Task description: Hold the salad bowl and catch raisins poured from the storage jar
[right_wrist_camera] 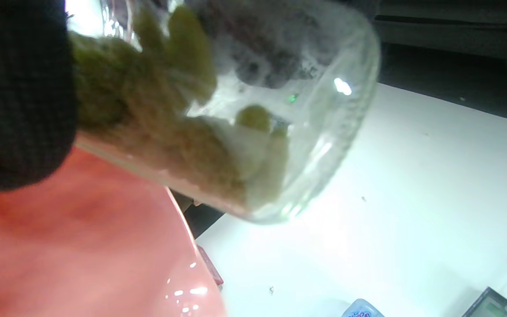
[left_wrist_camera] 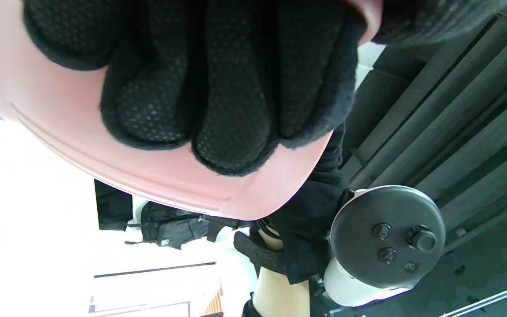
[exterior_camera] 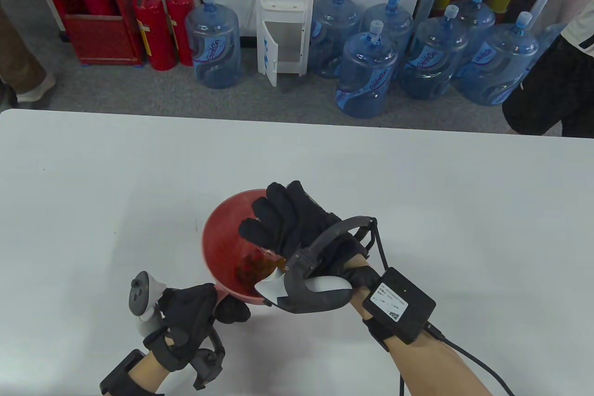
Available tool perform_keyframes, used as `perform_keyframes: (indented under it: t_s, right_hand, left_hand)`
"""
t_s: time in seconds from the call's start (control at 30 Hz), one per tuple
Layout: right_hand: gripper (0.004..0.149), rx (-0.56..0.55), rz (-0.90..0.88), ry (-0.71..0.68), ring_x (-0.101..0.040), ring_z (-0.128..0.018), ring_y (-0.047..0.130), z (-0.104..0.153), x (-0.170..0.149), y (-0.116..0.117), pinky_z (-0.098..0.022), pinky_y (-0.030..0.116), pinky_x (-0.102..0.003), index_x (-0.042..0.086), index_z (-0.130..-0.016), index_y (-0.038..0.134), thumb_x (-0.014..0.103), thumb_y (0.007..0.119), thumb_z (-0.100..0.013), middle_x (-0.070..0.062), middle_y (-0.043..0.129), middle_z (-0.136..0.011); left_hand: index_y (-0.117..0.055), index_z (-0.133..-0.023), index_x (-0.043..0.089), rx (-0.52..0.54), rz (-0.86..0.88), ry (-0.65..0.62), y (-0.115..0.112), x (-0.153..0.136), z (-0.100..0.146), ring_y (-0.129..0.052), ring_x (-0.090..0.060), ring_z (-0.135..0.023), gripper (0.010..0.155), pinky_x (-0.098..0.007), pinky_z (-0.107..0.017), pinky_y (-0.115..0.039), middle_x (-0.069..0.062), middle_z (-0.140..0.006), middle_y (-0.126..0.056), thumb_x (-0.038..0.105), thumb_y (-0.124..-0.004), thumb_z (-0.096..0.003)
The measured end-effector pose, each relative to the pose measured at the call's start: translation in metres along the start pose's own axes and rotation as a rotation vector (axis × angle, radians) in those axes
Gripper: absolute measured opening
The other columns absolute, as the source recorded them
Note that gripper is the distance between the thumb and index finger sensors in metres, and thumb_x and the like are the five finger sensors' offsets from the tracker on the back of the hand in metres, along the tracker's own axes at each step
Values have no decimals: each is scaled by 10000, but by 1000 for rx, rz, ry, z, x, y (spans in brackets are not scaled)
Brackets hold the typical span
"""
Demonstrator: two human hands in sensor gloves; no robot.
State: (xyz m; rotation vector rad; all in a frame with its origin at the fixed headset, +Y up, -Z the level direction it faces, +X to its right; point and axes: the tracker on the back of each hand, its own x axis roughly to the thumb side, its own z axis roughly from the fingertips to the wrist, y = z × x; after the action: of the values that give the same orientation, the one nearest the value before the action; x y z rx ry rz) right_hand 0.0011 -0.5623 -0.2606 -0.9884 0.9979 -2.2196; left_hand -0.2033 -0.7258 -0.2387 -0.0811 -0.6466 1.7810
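Observation:
A red salad bowl (exterior_camera: 222, 233) is tilted at the table's near middle. My left hand (exterior_camera: 204, 310) grips its near rim, and in the left wrist view my fingers (left_wrist_camera: 231, 110) press against the bowl's pink underside (left_wrist_camera: 60, 127). My right hand (exterior_camera: 287, 224) holds a clear glass storage jar (right_wrist_camera: 280, 110) tipped over the bowl. Yellow-green raisins (right_wrist_camera: 156, 132) lie along the jar's lower side, above the bowl's inner wall (right_wrist_camera: 82, 255). Some raisins (exterior_camera: 250, 266) lie in the bowl's bottom. In the table view my right hand hides the jar.
The white table (exterior_camera: 464, 210) stretches around the bowl. On the floor beyond its far edge stand several blue water jugs (exterior_camera: 366, 75), a water dispenser (exterior_camera: 283, 10) and red fire extinguishers (exterior_camera: 155, 29). A person stands at the far right (exterior_camera: 552, 85).

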Motion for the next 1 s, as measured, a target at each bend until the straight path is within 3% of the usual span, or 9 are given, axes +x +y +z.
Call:
perform_keyframes:
  t_s: [0.17, 0.37, 0.53, 0.6, 0.83, 1.0]
  right_hand:
    - [1048, -20, -265, 218, -164, -1002, 702, 10, -21, 3, -764, 600, -466, 470, -976, 352, 647, 981, -156, 118, 530, -1058]
    - [1046, -79, -609, 519, -179, -998, 713, 46, -59, 16, -754, 611, -472, 449, -988, 350, 656, 971, -173, 107, 532, -1062]
    - [1047, -114, -918, 781, -235, -970, 771, 103, -90, 40, -700, 693, -513, 415, -1000, 396, 649, 996, -174, 76, 577, -1054]
    - [1046, -107, -951, 859, -255, -956, 806, 127, -96, 53, -684, 728, -518, 400, -999, 415, 646, 1008, -174, 69, 594, -1049]
    - [1069, 113, -995, 1068, -307, -926, 856, 220, -97, 116, -654, 790, -522, 345, -1003, 429, 630, 1034, -169, 33, 616, -1032]
    - [1065, 262, -1039, 1076, -308, -951, 820, 256, -95, 149, -681, 763, -514, 353, -1005, 395, 625, 1022, -189, 39, 581, -1046]
  left_hand:
    - [-1007, -466, 211, 17, -6, -8, 2, 1, 0, -1029, -384, -482, 462, -557, -479, -751, -34, -527, -1074, 510, -655, -439]
    - [-1006, -469, 209, 37, -20, -20, 5, 4, 1, -1026, -386, -485, 463, -558, -481, -748, -37, -530, -1072, 509, -655, -440]
    - [-1005, -471, 209, 53, -44, -29, 7, 5, 1, -1025, -385, -487, 463, -558, -482, -747, -36, -531, -1071, 509, -654, -441]
    - [-1005, -471, 210, 58, -48, -34, 7, 5, 1, -1024, -384, -489, 463, -557, -483, -746, -36, -533, -1070, 510, -653, -441]
    - [-1004, -472, 211, 74, -58, -48, 9, 7, 2, -1025, -383, -490, 463, -557, -485, -746, -35, -536, -1069, 510, -653, -441]
    - [-1005, -471, 211, 77, -62, -45, 10, 7, 2, -1024, -383, -489, 463, -556, -483, -746, -36, -534, -1070, 510, -654, -441]
